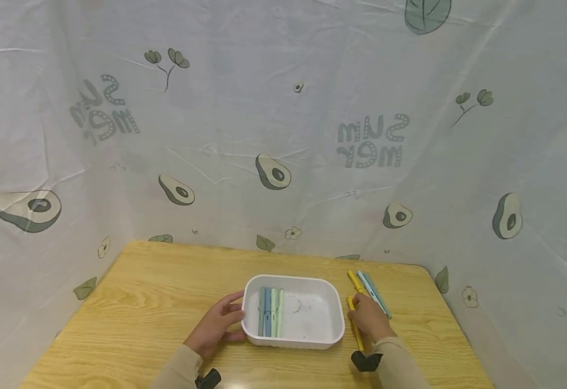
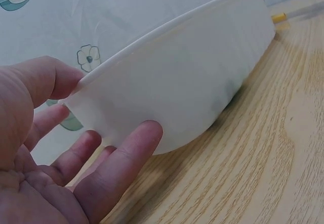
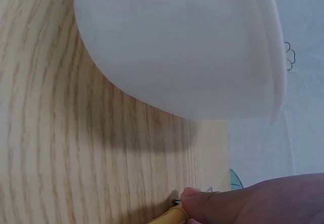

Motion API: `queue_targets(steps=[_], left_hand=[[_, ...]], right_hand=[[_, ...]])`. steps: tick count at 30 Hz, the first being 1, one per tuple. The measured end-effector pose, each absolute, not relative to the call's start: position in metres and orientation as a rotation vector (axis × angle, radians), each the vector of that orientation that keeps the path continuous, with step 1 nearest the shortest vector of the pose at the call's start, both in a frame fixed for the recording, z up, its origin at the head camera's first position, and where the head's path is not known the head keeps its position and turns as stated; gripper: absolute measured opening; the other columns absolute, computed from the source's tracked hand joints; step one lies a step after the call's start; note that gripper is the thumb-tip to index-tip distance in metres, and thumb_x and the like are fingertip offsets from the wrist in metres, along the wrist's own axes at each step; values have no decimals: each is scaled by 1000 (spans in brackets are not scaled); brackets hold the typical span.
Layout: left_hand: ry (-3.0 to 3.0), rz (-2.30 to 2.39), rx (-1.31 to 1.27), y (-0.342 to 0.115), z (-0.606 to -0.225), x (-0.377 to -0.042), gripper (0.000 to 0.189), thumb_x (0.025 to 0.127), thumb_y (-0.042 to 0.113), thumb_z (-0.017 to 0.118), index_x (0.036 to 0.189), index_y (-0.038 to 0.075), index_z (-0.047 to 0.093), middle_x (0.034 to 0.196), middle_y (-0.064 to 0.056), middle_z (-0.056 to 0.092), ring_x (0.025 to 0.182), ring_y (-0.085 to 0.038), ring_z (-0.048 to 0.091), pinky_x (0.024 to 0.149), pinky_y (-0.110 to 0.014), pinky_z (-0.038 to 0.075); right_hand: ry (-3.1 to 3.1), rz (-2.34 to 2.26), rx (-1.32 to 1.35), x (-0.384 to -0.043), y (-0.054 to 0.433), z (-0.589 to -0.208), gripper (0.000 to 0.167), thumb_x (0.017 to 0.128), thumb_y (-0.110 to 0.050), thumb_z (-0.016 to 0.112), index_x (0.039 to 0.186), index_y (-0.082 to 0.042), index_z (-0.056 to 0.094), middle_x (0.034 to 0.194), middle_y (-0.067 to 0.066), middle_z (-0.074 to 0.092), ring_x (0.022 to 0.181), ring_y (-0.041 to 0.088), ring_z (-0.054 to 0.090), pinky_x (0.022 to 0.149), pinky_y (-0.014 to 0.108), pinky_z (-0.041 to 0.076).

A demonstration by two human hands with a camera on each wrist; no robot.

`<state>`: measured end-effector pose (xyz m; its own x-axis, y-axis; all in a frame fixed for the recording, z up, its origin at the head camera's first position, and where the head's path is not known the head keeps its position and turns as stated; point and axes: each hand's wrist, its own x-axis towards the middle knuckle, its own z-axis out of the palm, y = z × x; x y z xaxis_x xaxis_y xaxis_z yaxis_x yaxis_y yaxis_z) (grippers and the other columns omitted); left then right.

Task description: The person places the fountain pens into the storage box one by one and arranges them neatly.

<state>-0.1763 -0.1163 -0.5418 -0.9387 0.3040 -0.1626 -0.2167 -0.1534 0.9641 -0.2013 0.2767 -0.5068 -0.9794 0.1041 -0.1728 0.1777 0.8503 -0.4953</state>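
A white rectangular tray (image 1: 312,324) stands on the table, and several capped pens (image 1: 273,313) in grey-green, blue and pale green lie side by side in its left part. My left hand (image 1: 217,324) touches the tray's left end, thumb at the rim and fingers spread against the outer wall. To the right of the tray, my right hand (image 1: 372,319) pinches a yellow pen (image 1: 357,332) that lies along the table. In the right wrist view, the thumb (image 3: 202,204) is on this pen; the other fingers are mostly hidden.
Just beyond my right hand lie another yellow pen (image 1: 355,280), a light blue pen (image 1: 370,287) and a grey-green pen (image 1: 378,294). A pale printed curtain (image 1: 244,216) hangs behind and beside the wooden table (image 1: 167,286).
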Motion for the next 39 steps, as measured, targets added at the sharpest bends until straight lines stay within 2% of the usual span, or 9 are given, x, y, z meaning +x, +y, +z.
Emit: queue_targets(steps=[10, 18, 28, 34, 39], left_hand=[[1797, 2131, 99, -115, -542, -178, 63, 101, 9, 63, 159, 7, 37, 143, -31, 49, 107, -28, 66, 79, -50, 65], [1793, 2120, 74, -117, -544, -176, 63, 102, 9, 62, 159, 7, 36, 143, -31, 48, 109, -29, 66, 81, -50, 65], [1796, 2104, 98, -116, -540, -177, 63, 102, 11, 63, 158, 5, 36, 141, -30, 49, 106, -29, 67, 80, -50, 65], [1786, 2119, 103, -116, -542, -178, 62, 102, 10, 62, 159, 4, 35, 142, -30, 48, 106, -29, 67, 81, -50, 65], [1756, 2120, 130, -117, -542, -178, 62, 103, 11, 61, 158, 2, 34, 144, -31, 47, 108, -28, 67, 83, -50, 65]], right_hand=[[2945, -707, 208, -198, 276, -509, 24, 92, -10, 70, 112, 1, 64, 105, 16, 69, 84, 27, 59, 72, 43, 55], [2946, -718, 204, -197, 274, -512, 24, 92, -11, 71, 112, 1, 64, 106, 17, 69, 87, 27, 61, 74, 45, 56], [2948, -731, 198, -194, 274, -512, 31, 93, -11, 68, 115, 10, 63, 109, 23, 68, 92, 30, 63, 81, 50, 57], [2941, -720, 175, -191, 269, -512, 30, 94, -12, 65, 112, 12, 64, 101, 19, 68, 82, 27, 59, 68, 40, 54], [2930, -738, 193, -189, 269, -508, 25, 90, -15, 68, 101, 7, 62, 89, 12, 63, 77, 26, 55, 62, 35, 49]])
